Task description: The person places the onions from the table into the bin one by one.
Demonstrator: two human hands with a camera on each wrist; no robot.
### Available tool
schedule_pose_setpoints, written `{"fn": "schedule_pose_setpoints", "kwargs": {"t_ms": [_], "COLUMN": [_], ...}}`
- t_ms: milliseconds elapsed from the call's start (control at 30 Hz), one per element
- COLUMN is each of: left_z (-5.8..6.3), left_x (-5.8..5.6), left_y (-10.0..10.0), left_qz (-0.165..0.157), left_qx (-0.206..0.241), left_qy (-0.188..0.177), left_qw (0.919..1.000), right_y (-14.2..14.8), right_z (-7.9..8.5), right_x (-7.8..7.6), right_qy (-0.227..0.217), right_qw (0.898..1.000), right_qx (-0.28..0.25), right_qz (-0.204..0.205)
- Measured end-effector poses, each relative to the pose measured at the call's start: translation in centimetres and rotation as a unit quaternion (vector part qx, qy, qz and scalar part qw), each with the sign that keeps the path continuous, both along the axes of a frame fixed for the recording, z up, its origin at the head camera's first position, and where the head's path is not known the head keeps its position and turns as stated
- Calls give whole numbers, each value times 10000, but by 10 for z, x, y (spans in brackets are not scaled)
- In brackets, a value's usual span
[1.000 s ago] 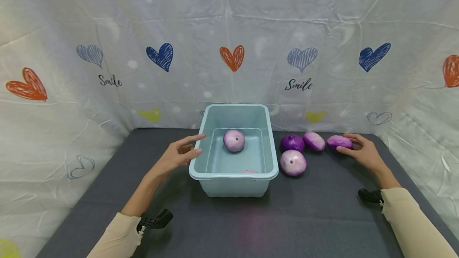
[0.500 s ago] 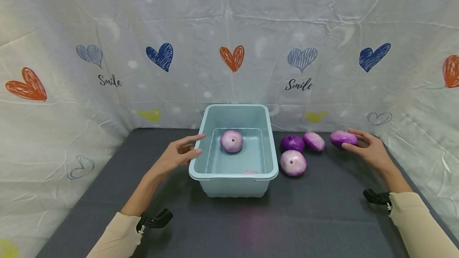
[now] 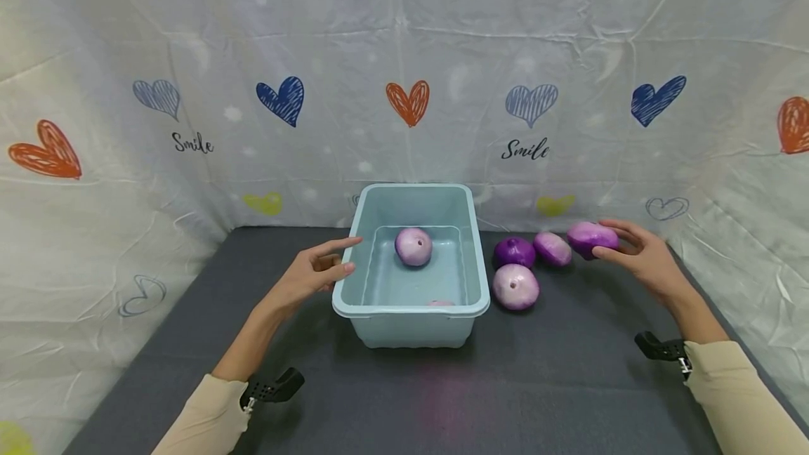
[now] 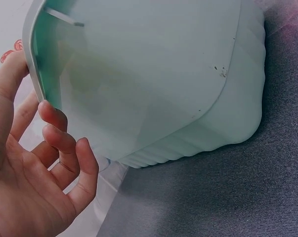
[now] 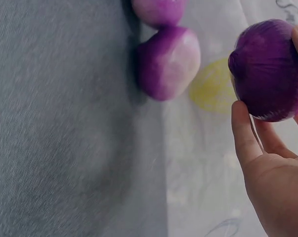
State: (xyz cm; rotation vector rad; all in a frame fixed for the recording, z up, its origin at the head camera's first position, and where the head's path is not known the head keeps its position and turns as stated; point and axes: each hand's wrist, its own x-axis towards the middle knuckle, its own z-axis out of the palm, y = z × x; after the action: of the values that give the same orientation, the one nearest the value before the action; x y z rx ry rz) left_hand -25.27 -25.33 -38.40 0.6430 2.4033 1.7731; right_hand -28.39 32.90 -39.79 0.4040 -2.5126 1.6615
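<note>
My left hand [image 3: 310, 271] is at the left rim of a pale blue plastic bin [image 3: 412, 331], its thumb and forefinger at the rim. In the left wrist view its other fingers curl beside the bin's outer wall [image 4: 153, 74]. Between thumb and fingers of my right hand [image 3: 646, 258] is a purple onion [image 3: 591, 237], raised off the table. The right wrist view shows this onion [image 5: 270, 71] with its pointed end out. Inside the bin sits a pale purple onion [image 3: 413, 246], and part of another onion [image 3: 440, 302] shows behind the front rim.
Right of the bin are a dark purple onion [image 3: 515, 252], a two-toned onion [image 3: 553, 249] and a whitish onion [image 3: 515, 287], close together. They rest on a dark grey cloth [image 3: 537, 378]. A white curtain [image 3: 354, 139] with hearts hangs behind the table.
My right hand has lifted the purple onion off the cloth, first shifting right, then back left and higher. The onion in the bin has rocked slightly. My left hand stays put.
</note>
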Motion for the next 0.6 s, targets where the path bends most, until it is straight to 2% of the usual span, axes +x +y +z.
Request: {"fn": "schedule_pose_setpoints", "kwargs": {"t_ms": [267, 467, 600], "left_z": [-1, 0, 0], "left_x": [-1, -1, -1], "left_y": [0, 0, 0], "left_qz": [11, 19, 33], "left_qx": [-11, -11, -14], "left_qy": [-22, -47, -63], "left_qw": [10000, 10000, 10000], "right_y": [-20, -37, -51], "right_z": [9, 16, 23], "right_x": [-1, -6, -10], "right_qy": [105, 222, 168], "right_qw": [9996, 9982, 9979], "right_qx": [-55, -88, -206], "right_qz": [244, 547, 589]}}
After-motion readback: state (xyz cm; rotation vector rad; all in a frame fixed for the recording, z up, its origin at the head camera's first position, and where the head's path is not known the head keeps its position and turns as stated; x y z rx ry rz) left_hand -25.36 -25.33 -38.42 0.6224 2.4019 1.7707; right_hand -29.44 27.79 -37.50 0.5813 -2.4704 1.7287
